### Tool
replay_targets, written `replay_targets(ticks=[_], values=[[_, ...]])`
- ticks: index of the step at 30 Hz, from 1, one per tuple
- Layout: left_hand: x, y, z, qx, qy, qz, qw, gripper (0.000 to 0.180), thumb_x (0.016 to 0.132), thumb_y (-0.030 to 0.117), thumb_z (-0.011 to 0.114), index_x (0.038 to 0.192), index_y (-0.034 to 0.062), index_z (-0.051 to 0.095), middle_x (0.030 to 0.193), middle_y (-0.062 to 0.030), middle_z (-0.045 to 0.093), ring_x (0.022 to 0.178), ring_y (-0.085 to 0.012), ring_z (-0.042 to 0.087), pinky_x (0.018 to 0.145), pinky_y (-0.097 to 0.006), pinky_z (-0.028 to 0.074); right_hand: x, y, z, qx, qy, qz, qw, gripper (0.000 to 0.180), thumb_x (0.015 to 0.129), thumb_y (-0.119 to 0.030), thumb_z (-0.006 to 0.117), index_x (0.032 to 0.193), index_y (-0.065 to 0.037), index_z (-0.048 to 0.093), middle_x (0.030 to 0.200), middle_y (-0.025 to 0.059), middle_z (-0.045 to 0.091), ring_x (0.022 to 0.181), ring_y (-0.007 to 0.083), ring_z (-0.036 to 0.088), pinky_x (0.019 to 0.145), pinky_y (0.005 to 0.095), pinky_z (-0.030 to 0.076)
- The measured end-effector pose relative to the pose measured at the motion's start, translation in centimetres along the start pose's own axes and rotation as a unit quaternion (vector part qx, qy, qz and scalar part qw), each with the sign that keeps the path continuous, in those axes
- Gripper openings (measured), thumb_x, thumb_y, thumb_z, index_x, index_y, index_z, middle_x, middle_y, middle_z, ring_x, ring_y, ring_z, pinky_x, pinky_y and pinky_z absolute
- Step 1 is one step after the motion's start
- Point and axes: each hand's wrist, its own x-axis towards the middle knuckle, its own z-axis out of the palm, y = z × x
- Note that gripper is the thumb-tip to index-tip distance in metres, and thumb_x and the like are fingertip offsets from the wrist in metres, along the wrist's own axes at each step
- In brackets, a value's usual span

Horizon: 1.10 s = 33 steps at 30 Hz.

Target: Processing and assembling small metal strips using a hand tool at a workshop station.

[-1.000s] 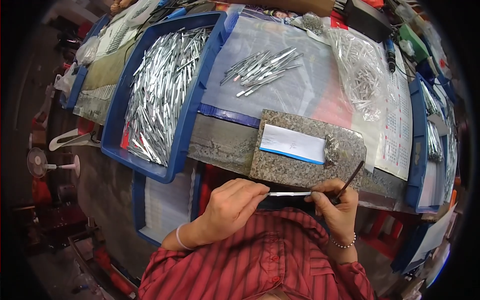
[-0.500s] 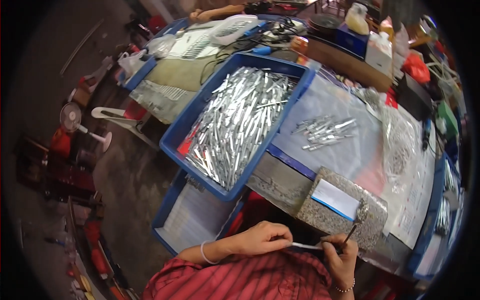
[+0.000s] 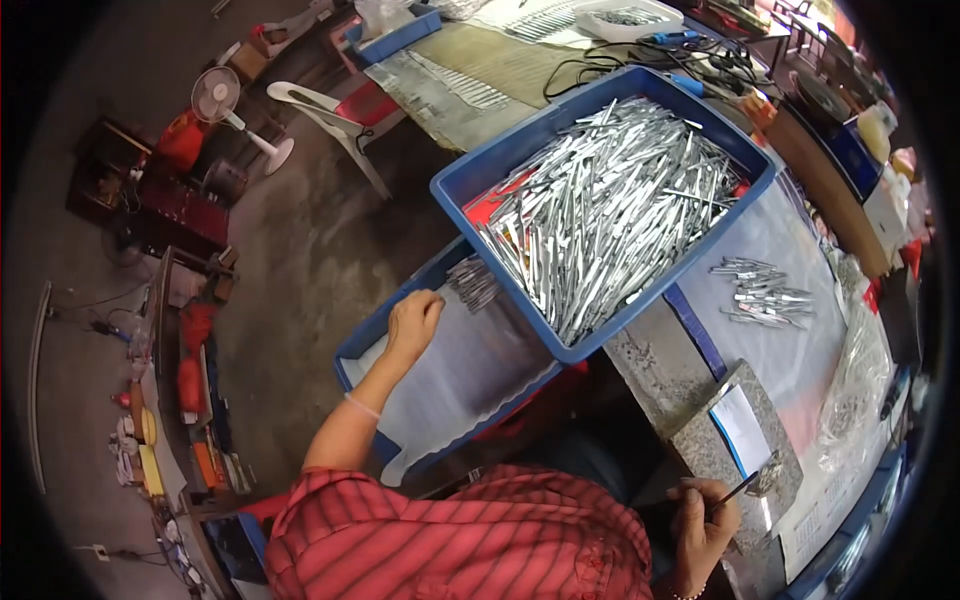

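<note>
My left hand [image 3: 414, 325] hangs over the lower blue tray [image 3: 352, 372], its fingers pressed together. Whatever they hold, if anything, is hidden. Close to its fingertips, a small group of thin metal pieces [image 3: 472, 284] lies on the tray's pale sheet lining [image 3: 470, 370]. My right hand [image 3: 705, 520] is closed around a thin dark stick [image 3: 738, 490], which points up and right toward a speckled stone block [image 3: 700, 432]. A white pad with a blue edge [image 3: 741, 430] rests on that block.
A large blue tray [image 3: 450, 190] heaped with silvery metal strips [image 3: 610, 210] overhangs the lower tray. More strips [image 3: 765, 293] lie on plastic sheeting [image 3: 712, 300] to the right. Beyond are a white chair [image 3: 318, 115], a standing fan [image 3: 225, 105] and cables [image 3: 590, 68].
My left hand has moved from beside my right hand, where a pale thin strip ran between them, leftward over the lower tray. My right hand keeps the stick. The view has turned left.
</note>
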Motion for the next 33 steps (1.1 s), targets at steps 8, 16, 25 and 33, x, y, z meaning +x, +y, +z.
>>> replay_targets(ticks=[8, 16, 25, 33], values=[[5.4, -1.8, 5.6, 0.17, 0.103, 0.093, 0.976, 0.007, 0.083, 0.013, 0.058, 0.078, 0.0079, 0.057, 0.078, -0.0122, 0.055, 0.078, -0.0323, 0.059, 0.067, -0.045, 0.046, 0.5, -3.3, 1.3, -0.138, -0.069, -0.032, 0.988, 0.013, 0.091, 0.0, 0.056, 0.099, 0.001, 0.066, 0.084, 0.0102, 0.068, 0.076, 0.0164, 0.065, 0.065, 0.0269, 0.05], [4.2, -0.3, 3.4, 0.203, 0.152, 0.084, 0.964, 0.005, 0.083, 0.012, 0.059, 0.081, 0.0077, 0.059, 0.081, -0.0103, 0.055, 0.08, -0.0297, 0.058, 0.067, -0.043, 0.045, 0.5, -5.9, 2.2, -0.169, -0.1, -0.055, 0.979, 0.011, 0.089, 0.001, 0.057, 0.095, 0.003, 0.066, 0.085, 0.0133, 0.068, 0.076, 0.0193, 0.064, 0.072, 0.0283, 0.049], [-5.1, 14.9, -2.9, -0.065, -0.123, 0.233, 0.963, 0.009, 0.082, 0.004, 0.064, 0.09, 0.0016, 0.064, 0.083, -0.0143, 0.063, 0.075, -0.0321, 0.062, 0.064, -0.04, 0.05, 0.8, -1.7, 0.8, -0.13, -0.154, -0.114, 0.973, 0.01, 0.082, -0.007, 0.068, 0.091, -0.003, 0.066, 0.077, 0.0136, 0.064, 0.066, 0.0296, 0.065, 0.057, 0.0326, 0.051], [-0.8, 34.8, 1.3, -0.28, -0.15, 0.389, 0.865, 0.016, 0.078, -0.003, 0.066, 0.094, 0.0017, 0.067, 0.088, -0.0152, 0.064, 0.079, -0.0313, 0.063, 0.068, -0.036, 0.05, -1.9, -0.9, -2.8, -0.076, -0.095, -0.177, 0.977, 0.012, 0.082, -0.006, 0.068, 0.093, -0.004, 0.066, 0.08, 0.0112, 0.065, 0.062, 0.0243, 0.065, 0.055, 0.0302, 0.049]])
